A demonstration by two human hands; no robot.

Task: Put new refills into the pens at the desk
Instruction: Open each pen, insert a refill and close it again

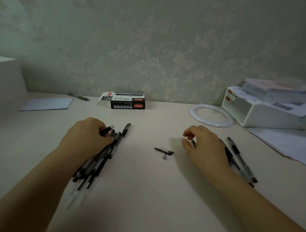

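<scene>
A pale counter carries a black refill box at its back edge. Left of the box lie a paper sheet and a lone pen; right, a white ring. Nearer than the box lie a pen pile, a pen cap, and more pens.

Setting: home study desk, domestic room. Evidence: pale desk top set against a wall papered in a floral vine pattern; 1 opened black pen box marked 1120 at the back edge; loose paper sheet and 1 stray pen at back left; white desktop organiser piled with papers and booklets at right; white ring-shaped object beside it; further loose papers at the right edge. Lighting dim.
</scene>
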